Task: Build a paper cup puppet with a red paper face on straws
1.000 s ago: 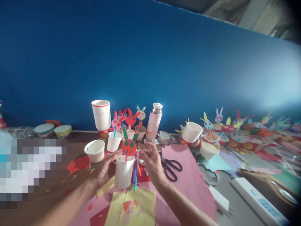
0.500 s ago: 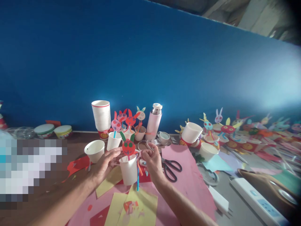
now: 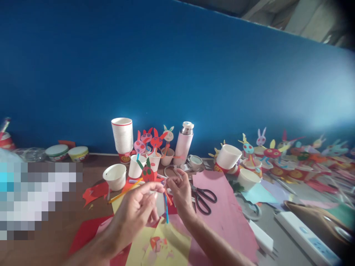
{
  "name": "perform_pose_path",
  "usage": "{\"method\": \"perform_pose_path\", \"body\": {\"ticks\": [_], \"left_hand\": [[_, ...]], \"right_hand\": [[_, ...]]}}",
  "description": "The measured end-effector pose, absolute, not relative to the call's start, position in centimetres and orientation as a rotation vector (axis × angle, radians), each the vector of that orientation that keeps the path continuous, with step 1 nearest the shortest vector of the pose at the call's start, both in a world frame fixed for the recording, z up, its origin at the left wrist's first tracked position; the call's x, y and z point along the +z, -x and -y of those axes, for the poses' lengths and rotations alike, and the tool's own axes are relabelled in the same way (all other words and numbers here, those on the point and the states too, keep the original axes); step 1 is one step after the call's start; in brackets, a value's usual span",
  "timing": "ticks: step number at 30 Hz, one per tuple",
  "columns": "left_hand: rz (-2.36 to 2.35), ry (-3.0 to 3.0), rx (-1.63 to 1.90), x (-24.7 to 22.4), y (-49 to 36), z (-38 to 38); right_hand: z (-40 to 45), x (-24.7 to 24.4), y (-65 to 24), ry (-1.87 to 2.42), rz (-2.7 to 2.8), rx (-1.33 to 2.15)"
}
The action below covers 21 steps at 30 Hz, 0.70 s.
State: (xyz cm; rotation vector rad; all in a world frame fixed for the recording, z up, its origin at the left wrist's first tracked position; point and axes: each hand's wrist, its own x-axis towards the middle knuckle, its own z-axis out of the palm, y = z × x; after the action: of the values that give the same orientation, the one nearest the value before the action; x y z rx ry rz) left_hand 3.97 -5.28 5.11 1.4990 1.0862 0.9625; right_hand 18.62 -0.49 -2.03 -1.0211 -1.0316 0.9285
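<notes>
My left hand [image 3: 138, 207] is in front of a white paper cup [image 3: 160, 204], hiding most of it. Its fingers are loosely bent and apart, with the index fingertip close to my right hand. My right hand [image 3: 177, 188] is pinched at the fingertips; what it holds there is too small to make out. Behind my left hand shows a red paper rabbit head [image 3: 148, 173] with green ears and eyes, above the cup. A blue straw [image 3: 166, 211] and an orange strip are just below my right fingertips.
Black-handled scissors [image 3: 205, 199] lie on pink paper [image 3: 222, 221] at right. Behind stand stacked cups [image 3: 122, 136], several rabbit-topped cups and a pink thermos [image 3: 183, 146]. Yellow paper [image 3: 166, 247] with scraps lies in front. A power strip [image 3: 305, 236] is at far right.
My left hand has left the side of the cup and moved right, across its front, toward my right hand. The right hand keeps its pinch. The view has shifted slightly.
</notes>
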Motion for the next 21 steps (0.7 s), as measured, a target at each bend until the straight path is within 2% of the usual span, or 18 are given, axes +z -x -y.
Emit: {"method": "perform_pose_path", "body": {"ticks": [6, 21], "left_hand": [[-1.098, -1.337, 0.989, 2.5, -4.3, 4.2], [-1.143, -1.475, 0.918, 3.5, -4.1, 3.6]], "right_hand": [[1.7, -1.1, -17.5, 0.959, 1.041, 0.942], [3.4, -0.6, -16.3, 0.903, 1.141, 0.948]]}}
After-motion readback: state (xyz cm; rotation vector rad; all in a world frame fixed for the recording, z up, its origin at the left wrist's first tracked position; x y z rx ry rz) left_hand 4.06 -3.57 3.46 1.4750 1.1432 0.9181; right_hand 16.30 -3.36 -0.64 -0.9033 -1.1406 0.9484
